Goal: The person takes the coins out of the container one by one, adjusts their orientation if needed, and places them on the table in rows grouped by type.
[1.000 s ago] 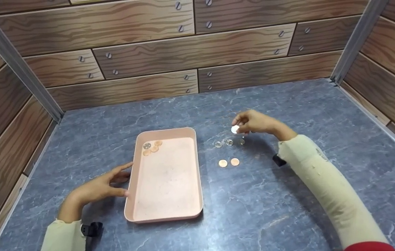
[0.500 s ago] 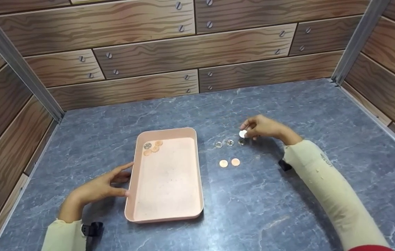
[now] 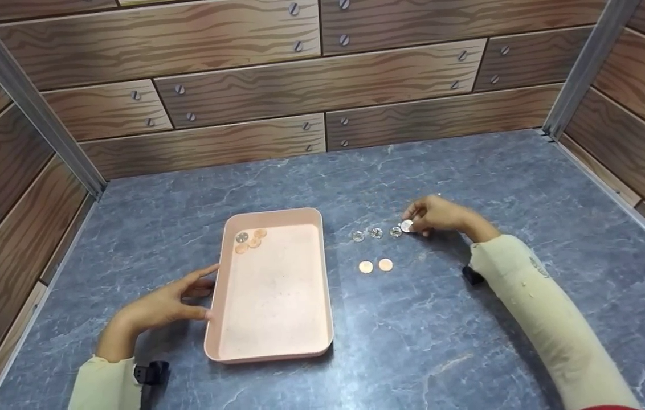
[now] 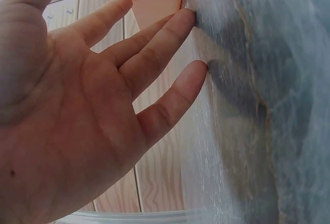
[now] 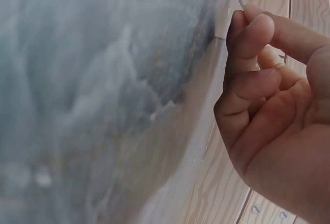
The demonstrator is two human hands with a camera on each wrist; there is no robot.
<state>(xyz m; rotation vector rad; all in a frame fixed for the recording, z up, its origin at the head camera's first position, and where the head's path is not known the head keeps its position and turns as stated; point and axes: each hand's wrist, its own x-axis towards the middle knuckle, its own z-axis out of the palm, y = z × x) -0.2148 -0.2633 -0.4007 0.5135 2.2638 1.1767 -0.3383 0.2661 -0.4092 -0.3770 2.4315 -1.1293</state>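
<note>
right hand [image 3: 439, 215] pinches a silver coin [image 3: 407, 226] low beside the coin row [image 3: 376, 233]; a slip could scatter it. left hand [image 3: 157, 307] lies flat against the pink tray [image 3: 270, 353], a nudge could shift it

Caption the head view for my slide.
Right hand pinches a silver coin beside a coin row; left hand touches the pink tray.

The left hand [image 3: 160, 307] is laid flat with its fingers [image 4: 154, 54] held straight and spread, the forearm drawn close to the body. The right arm is stretched forward, and the right hand [image 3: 439, 215] is curled, its fingertips [image 5: 247, 20] pinched together and pointed down.
</note>
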